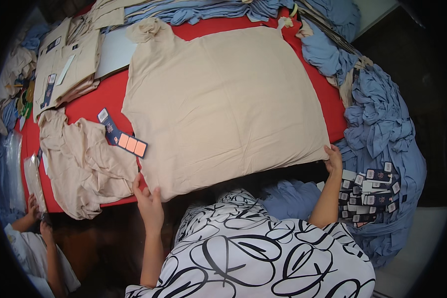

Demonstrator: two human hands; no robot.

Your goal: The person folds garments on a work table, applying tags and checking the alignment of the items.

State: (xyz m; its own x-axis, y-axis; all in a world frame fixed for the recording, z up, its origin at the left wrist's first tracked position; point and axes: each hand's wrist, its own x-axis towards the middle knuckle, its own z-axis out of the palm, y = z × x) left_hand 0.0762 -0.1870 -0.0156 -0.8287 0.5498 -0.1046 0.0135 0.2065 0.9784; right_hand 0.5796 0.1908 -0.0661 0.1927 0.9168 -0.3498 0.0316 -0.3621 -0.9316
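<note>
A beige shirt (223,104) lies spread sideways over the red-covered table (335,116), its near edge reaching the table's front. My right hand (334,160) pinches the shirt's near right corner. At the near left corner is my left hand (150,206), thumb and forefinger apart, the thumb touching the cloth. A navy hang tag (115,135) with pinkish-orange stickers lies by the shirt's left edge. Left of it is crumpled beige cloth (82,164); whether it belongs to the same shirt I cannot tell.
Folded beige shirts with tags (67,67) are stacked at the far left beside a white board (116,52). Blue garments (377,109) are heaped along the right, with loose tags (370,191) on them. At the lower left, another person's hands (39,218) hold a clear plastic sleeve (34,181).
</note>
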